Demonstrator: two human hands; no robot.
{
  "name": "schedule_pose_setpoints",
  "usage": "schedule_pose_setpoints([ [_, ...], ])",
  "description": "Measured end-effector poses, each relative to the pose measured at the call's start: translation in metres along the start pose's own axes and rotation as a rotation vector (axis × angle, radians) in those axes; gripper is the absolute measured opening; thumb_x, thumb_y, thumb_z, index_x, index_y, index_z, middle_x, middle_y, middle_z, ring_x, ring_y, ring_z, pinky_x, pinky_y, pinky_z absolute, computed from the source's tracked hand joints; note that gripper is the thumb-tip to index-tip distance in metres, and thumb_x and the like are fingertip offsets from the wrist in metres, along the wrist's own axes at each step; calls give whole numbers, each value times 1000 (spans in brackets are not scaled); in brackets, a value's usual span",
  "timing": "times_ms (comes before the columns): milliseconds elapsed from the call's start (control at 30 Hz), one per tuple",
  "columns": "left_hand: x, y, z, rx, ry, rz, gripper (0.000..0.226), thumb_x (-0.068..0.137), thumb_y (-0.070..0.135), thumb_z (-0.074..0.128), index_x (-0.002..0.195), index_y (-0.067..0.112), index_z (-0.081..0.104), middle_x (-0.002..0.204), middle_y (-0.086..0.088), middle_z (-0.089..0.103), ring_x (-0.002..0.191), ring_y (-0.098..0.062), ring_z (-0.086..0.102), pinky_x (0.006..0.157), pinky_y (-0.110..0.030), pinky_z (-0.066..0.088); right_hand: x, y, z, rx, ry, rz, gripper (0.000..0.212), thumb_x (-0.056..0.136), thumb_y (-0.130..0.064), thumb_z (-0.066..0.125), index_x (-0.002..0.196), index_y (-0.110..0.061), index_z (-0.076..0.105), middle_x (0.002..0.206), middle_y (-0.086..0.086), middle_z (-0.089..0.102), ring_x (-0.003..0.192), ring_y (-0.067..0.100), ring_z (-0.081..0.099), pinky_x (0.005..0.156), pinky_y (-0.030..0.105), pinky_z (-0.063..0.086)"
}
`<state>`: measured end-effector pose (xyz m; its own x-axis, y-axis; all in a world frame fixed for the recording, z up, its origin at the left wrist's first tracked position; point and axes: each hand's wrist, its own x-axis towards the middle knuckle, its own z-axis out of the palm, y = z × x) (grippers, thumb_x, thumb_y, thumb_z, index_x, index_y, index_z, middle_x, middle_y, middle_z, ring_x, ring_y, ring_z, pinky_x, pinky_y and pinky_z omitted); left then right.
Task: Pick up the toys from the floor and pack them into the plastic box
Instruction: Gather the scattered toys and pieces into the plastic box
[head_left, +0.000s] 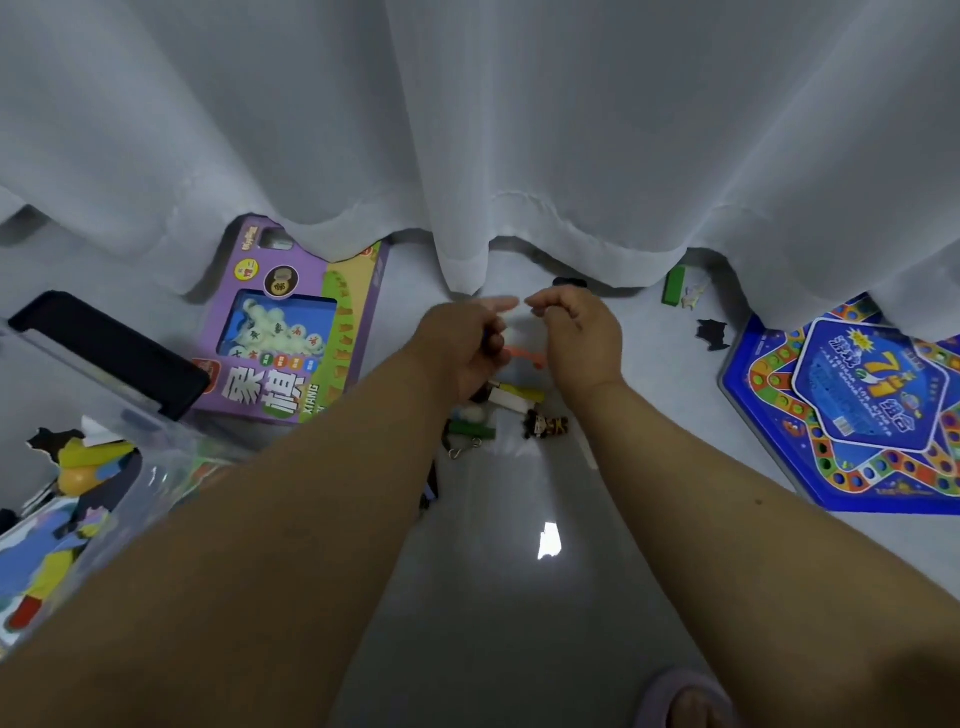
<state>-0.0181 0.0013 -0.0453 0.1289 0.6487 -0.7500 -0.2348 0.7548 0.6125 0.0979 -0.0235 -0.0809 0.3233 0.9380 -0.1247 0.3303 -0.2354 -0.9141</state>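
Toys (506, 415) scattered on floor | left hand (462, 345) fingers curled, contents unclear | right hand (576, 332) fingers loosely curled, empty

Both arms stretched out forward over the floor, hands nearly meeting. Left hand (462, 343) has its fingers curled with the index poking toward the right hand (576, 325), whose fingers are loosely curled, knuckles up.

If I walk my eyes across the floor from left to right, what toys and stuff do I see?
Plastic box full of toys → purple chess game box → little figure keychain → green block → blue board game.
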Motion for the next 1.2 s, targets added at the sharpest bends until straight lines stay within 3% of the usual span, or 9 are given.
schedule_pose_setpoints([
  [167, 31, 48, 11, 200, -8, 118, 45, 100, -1, 31, 142, 13, 38, 123, -3, 54, 57, -7, 36, 55, -19, 47, 54, 6, -9, -367, -256, -21, 41, 95, -7, 39, 135, -9, 50, 142, 10, 47, 132, 23, 41, 109, 26, 29],
  [267, 51, 70, -7, 170, 62, 151, 51, 98, -5, 28, 146, 12, 34, 93, 2, 52, 61, -9, 41, 59, -22, 49, 81, 16, -1, -522, -333, -57, 45, 97, -10, 40, 142, -10, 41, 148, 11, 39, 137, 27, 34, 114, 30, 23],
  [433, 71, 84, -32, 181, 86, 157, 64, 90, -20, 22, 146, 10, 33, 152, -8, 33, 117, -25, 53, 86, -28, 50, 101, 29, 19, -676, -411, -91, 56, 92, -9, 45, 146, -11, 32, 152, 11, 30, 140, 29, 27, 118, 34, 18],
  [633, 74, 67, -23, 82, 140, 76, 43, 96, -9, 31, 133, 2, 49, 111, -13, 58, 77, -17, 57, 80, -30, 53, 119, 27, 33, -772, -400, -181, 48, 93, -8, 44, 141, -11, 42, 147, 13, 40, 135, 31, 36, 115, 34, 21],
  [733, 71, 47, -19, -20, 138, 12, 39, 95, -11, 26, 119, -4, 57, 86, -13, 55, 74, -19, 55, 85, -31, 51, 120, 27, 31, -831, -366, -203, 36, 92, -4, 46, 126, -10, 58, 136, 13, 51, 126, 32, 44, 109, 31, 27],
  [867, 70, 27, -13, -77, 98, -76, 22, 97, -1, 38, 85, 1, 57, 72, -8, 48, 64, -15, 48, 65, -25, 53, 100, 22, 31, -601, -280, -193, 20, 84, 0, 55, 100, -4, 67, 113, 14, 62, 102, 26, 57, 86, 22, 39],
  [967, 72, 17, -9, -196, 90, -108, 21, 99, 14, 43, 93, 0, 58, 81, -12, 56, 74, -19, 54, 72, -32, 55, 75, 0, 30, -275, -220, -224, 13, 81, -5, 63, 93, -7, 68, 93, 6, 66, 80, 12, 54, 68, 15, 38],
  [1067, 70, 8, -2, -385, 9, -167, 35, 101, 24, 39, 120, 0, 57, 116, -16, 62, 103, -27, 61, 79, -38, 57, 55, -7, 24, -233, -250, -247, 10, 87, -15, 61, 91, -10, 69, 91, 2, 66, 85, 13, 56, 75, 22, 44],
  [1200, 58, 4, 12, -399, 38, -203, 38, 101, 23, 41, 77, 0, 59, 78, -11, 54, 69, -18, 52, 66, -25, 49, 55, 23, -15, -404, 71, -178, 25, 84, -19, 46, 86, -8, 68, 90, 9, 67, 95, 26, 56, 79, 27, 38],
])
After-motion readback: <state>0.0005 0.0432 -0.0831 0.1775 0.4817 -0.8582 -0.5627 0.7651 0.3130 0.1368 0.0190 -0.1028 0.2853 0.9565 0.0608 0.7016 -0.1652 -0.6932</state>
